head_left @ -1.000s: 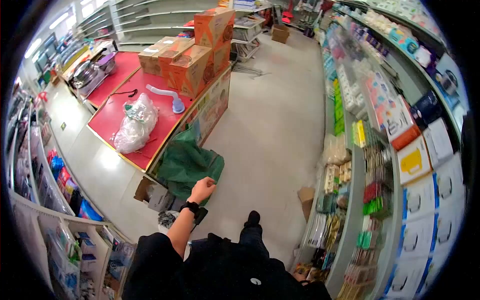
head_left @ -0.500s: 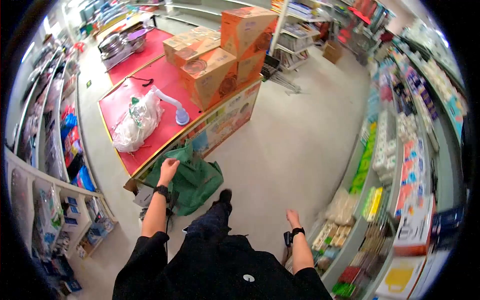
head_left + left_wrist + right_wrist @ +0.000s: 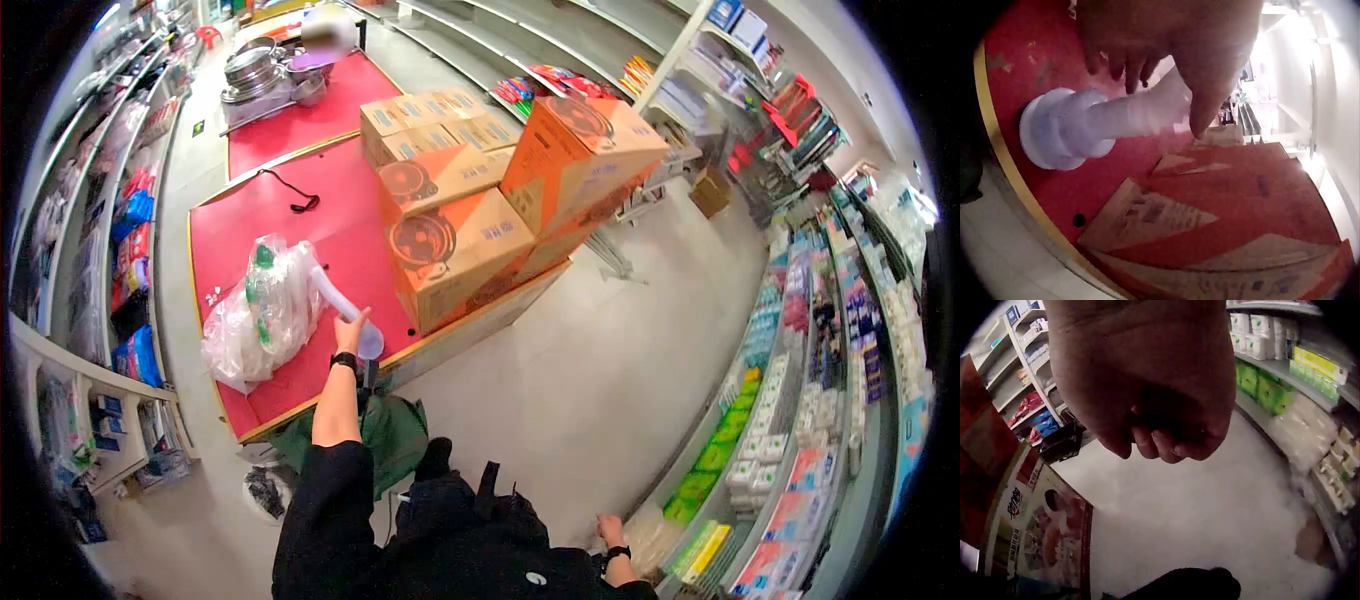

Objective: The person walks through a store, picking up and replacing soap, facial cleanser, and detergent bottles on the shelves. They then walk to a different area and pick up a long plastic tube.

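On the red table top (image 3: 350,190), my left hand (image 3: 350,330) is over a pale, translucent tube (image 3: 335,292) with a wide bluish base (image 3: 371,343). Seen from the left wrist, the hand (image 3: 1172,37) has its thumb and fingers apart, with the tube (image 3: 1138,115) between them; whether they touch it I cannot tell. A clear plastic bag bundle (image 3: 262,315) lies left of the tube. My right hand (image 3: 609,530) hangs low over the aisle, and the right wrist view shows that hand (image 3: 1147,381) with loosely curled fingers, holding nothing.
Orange and brown boxes (image 3: 460,250) stand stacked right of the tube. A green cloth or bag (image 3: 395,440) is below the table's near edge. Stocked shelves (image 3: 760,450) line the right side, more (image 3: 90,230) the left. A black cord (image 3: 290,190) lies farther back.
My left hand has moved from above the green bag up to the tube. The table and boxes appear closer. My right hand sits lower and farther right in the head view.
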{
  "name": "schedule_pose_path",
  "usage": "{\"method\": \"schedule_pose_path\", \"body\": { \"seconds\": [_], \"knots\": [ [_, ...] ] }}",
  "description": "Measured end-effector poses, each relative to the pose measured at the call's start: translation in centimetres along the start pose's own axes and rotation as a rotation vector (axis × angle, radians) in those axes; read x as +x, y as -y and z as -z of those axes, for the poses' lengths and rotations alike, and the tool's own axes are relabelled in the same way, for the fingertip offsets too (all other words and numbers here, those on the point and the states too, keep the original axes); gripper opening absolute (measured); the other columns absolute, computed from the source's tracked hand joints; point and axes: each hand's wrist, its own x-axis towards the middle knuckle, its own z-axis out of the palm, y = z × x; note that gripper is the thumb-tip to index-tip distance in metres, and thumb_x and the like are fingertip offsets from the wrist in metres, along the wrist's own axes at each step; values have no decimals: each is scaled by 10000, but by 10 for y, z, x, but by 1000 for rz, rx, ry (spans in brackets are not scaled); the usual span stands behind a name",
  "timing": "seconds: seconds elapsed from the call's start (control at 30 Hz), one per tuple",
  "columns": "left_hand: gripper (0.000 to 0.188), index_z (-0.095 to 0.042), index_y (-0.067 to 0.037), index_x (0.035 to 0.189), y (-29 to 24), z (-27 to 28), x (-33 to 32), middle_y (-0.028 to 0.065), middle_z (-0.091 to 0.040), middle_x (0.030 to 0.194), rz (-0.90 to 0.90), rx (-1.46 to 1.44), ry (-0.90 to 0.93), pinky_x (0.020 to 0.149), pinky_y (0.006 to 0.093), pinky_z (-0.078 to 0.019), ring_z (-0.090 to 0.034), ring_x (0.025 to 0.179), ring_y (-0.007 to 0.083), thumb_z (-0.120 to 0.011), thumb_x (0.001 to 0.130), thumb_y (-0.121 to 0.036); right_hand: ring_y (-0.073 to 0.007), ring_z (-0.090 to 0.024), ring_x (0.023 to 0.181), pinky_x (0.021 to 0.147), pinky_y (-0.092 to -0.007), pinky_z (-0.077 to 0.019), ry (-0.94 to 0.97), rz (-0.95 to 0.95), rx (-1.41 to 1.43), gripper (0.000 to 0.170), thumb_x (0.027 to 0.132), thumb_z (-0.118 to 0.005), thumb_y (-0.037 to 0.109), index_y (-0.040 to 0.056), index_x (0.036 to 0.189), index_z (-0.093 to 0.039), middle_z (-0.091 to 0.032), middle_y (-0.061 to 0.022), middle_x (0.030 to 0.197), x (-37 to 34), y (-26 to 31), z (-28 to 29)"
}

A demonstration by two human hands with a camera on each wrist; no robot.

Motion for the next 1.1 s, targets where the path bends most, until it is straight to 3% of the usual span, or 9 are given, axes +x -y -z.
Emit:
{"method": "schedule_pose_path", "body": {
  "seconds": [0.17,0.23,0.33,0.4,0.5,0.57,0.67,0.8,1.1],
  "knots": [
    [320,-620,-3,935,-48,-10,-42,76,-682,817,-64,-233,101,631,326,-495,-630,738,141,-788,846,-261,-154,-379,560,549,-385,-379,-65,401,-339,410,888,-643,264,-46,679,-476,-414,-79,545,87,102,-4],
    [276,-597,-23,891,-71,-4,-80,50,-637,751,-293,-154,86,602,336,-461,-575,672,140,-763,863,-243,-147,-372,611,565,-400,-383,-120,549,-227,424,895,-629,293,-67,738,-470,-449,-99,585,101,184,-43],
    [268,-633,-6,967,-157,24,-168,111,-630,743,-535,59,132,622,366,-473,-602,674,213,-749,852,-217,-116,-486,705,621,-315,-433,142,717,-199,339,883,-709,271,-22,803,-559,-524,-50,704,73,335,-111],
    [271,-649,-8,980,-203,32,-215,162,-660,778,-528,104,217,644,392,-500,-651,693,286,-747,832,-213,-144,-565,912,825,-299,-496,529,811,58,352,859,-756,217,22,1084,-567,-609,-51,1021,32,415,-161],
    [318,-654,-6,981,-242,25,-261,209,-663,783,-724,273,253,632,430,-508,-659,697,370,-752,802,-250,-281,-532,1261,1082,-438,-402,1159,1032,531,597,919,-694,297,60,1392,-416,-540,-138,1322,-37,501,-211],
    [323,-633,-15,900,-250,10,-278,201,-634,707,-713,380,293,593,453,-492,-637,654,384,-761,788,-290,-240,-590,1105,1027,-418,-442,1238,756,758,423,961,-626,364,69,1239,-506,-602,-104,1125,-75,537,-219],
    [357,-596,-27,835,-247,-11,-291,181,-601,636,-759,495,339,555,462,-475,-622,613,381,-785,768,-322,-159,-556,776,862,-365,-481,1475,784,977,216,995,-536,317,110,936,-523,-538,-21,785,-65,551,-207],
    [356,-604,-48,851,-231,-34,-308,187,-642,709,-795,528,314,582,454,-491,-651,668,376,-815,734,-310,-126,-397,563,650,-316,-413,1349,437,1211,225,940,-498,180,137,736,-414,-364,18,575,-45,552,-160],
    [216,-600,-110,811,-199,-72,-308,149,-652,688,-724,782,182,584,472,-509,-658,677,373,-742,727,-250,-113,-308,449,577,-304,-411,1061,699,1463,230,893,-504,210,130,690,-432,-335,28,530,27,552,-15]
  ]
}}
